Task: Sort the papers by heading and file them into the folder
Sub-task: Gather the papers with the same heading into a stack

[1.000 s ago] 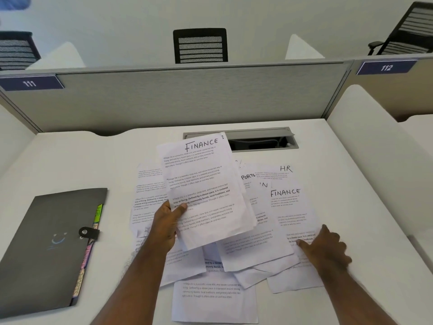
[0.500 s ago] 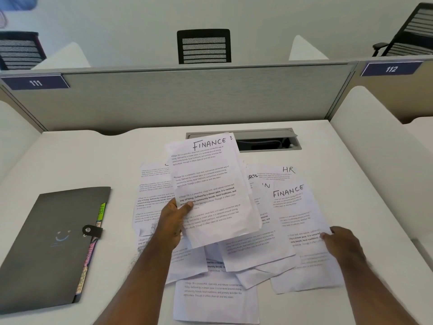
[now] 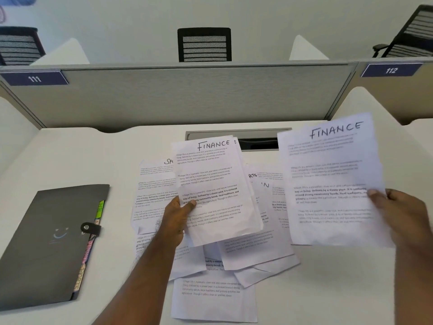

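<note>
Change: the right hand (image 3: 405,221), flat on the spread half a second ago, now holds a second FINANCE sheet (image 3: 332,181) lifted clear of the desk; the left hand's hold is unchanged
Left hand: the left hand (image 3: 177,215) reaches in from below, forearm angled up and to the right; thumb pressed on the face of the first FINANCE sheet (image 3: 215,186), fingers hidden behind it; it grips what looks like a small stack, a second edge showing at the top right corner
Right hand: raised at the right edge, thumb on the front of the sheet's right margin, fingers curled behind; a closed pinch on the paper, which is blurred
Headings: "FINANCE" handwritten in black capitals at the top of both held sheets; printed paragraphs below begin "Village life is a peaceful..."
Loose papers: the pile of papers (image 3: 234,273) lies overlapped on the white desk (image 3: 82,160) beneath and between the hands; part-hidden headings read "SP", "RTS" and "N"
Folder: the grey folder (image 3: 54,242) lies closed on the desk to the left, well apart from the pile; a snap strap fastens it; coloured tabs show along its right edge, one appearing to read "HR", another "SPORTS"
Partition: grey divider (image 3: 187,97) behind the desk; blue plates marked "111" (image 3: 34,78) and "112" (image 3: 391,70)
</note>
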The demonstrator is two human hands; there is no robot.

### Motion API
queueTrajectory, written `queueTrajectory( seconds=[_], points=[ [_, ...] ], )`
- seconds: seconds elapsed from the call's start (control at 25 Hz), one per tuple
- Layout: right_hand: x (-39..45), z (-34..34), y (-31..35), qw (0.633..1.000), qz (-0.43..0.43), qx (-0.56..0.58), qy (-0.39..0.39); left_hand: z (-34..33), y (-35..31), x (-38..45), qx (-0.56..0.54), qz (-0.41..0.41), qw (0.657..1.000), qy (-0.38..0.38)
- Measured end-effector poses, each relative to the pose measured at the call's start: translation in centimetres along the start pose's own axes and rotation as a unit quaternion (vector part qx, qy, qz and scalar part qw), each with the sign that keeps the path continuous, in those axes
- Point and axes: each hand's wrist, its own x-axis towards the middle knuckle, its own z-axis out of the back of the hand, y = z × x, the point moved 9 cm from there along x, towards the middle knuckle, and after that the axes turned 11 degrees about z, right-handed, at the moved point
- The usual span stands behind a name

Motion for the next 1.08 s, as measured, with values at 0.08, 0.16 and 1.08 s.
queueTrajectory(
  seconds=[0.08, 0.16, 1.08],
  points=[
    [-0.6, -1.9, 0.9, 0.997, -0.017, 0.072, 0.032, -0.4, 0.1, -0.1, 0.008, 0.001, 1.0, 0.003],
    [-1.4, -4.6, 1.5, 0.99, -0.034, 0.117, 0.064, -1.0, 0.2, -0.2, 0.012, -0.001, 1.0, 0.014],
    [-8.7, -19.7, -0.4, 0.955, -0.041, 0.201, 0.212, -6.1, 2.5, -3.6, 0.022, 0.117, 0.98, 0.161]
  ],
)
